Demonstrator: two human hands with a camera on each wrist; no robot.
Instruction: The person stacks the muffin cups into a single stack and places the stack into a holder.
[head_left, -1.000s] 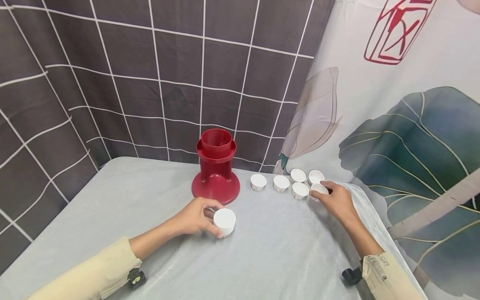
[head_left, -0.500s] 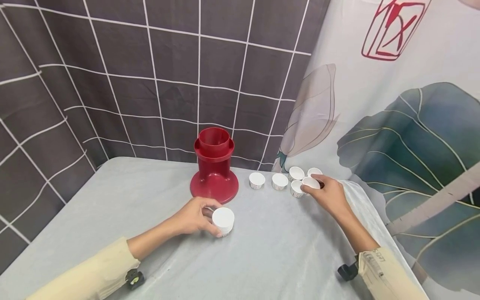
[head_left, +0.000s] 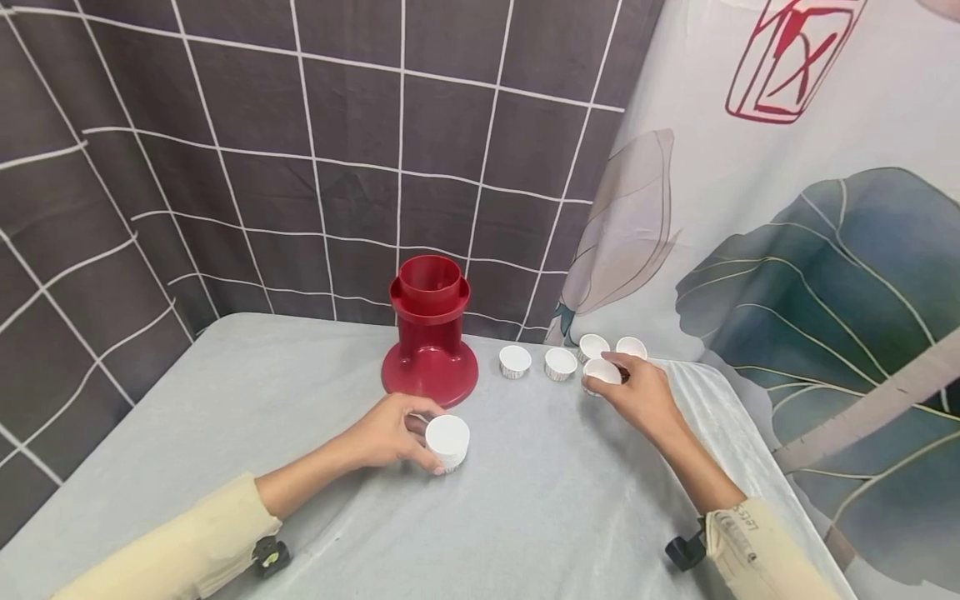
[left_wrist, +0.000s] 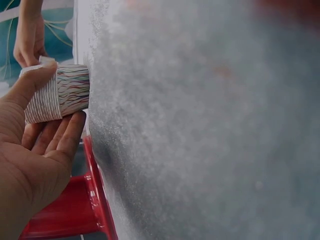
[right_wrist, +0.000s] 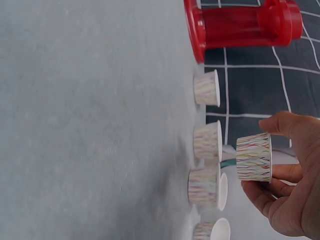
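My left hand point(head_left: 393, 433) grips a short stack of white paper baking cups point(head_left: 447, 442) at the table's middle. Ribbed sides and coloured wavy lines show on that stack in the left wrist view. My right hand point(head_left: 647, 398) pinches a single baking cup point(right_wrist: 254, 157) by its sides, raised off the cloth. Beneath it in the head view, a front cup point(right_wrist: 204, 185) is mostly covered. Other cups stand upright around it: one cup point(head_left: 514, 361) nearest the red stand, a second cup point(head_left: 560, 364) beside it, and two behind.
A glossy red plastic stand point(head_left: 430, 333) with a round base and an open tube top is at the back of the table, just beyond my left hand. Pale grey cloth covers the table point(head_left: 510, 517). Dark checked and floral curtains hang behind it.
My right hand has lifted its cup from the right end of the group and carried it left, over the front cup. My left hand and its stack stay in place.
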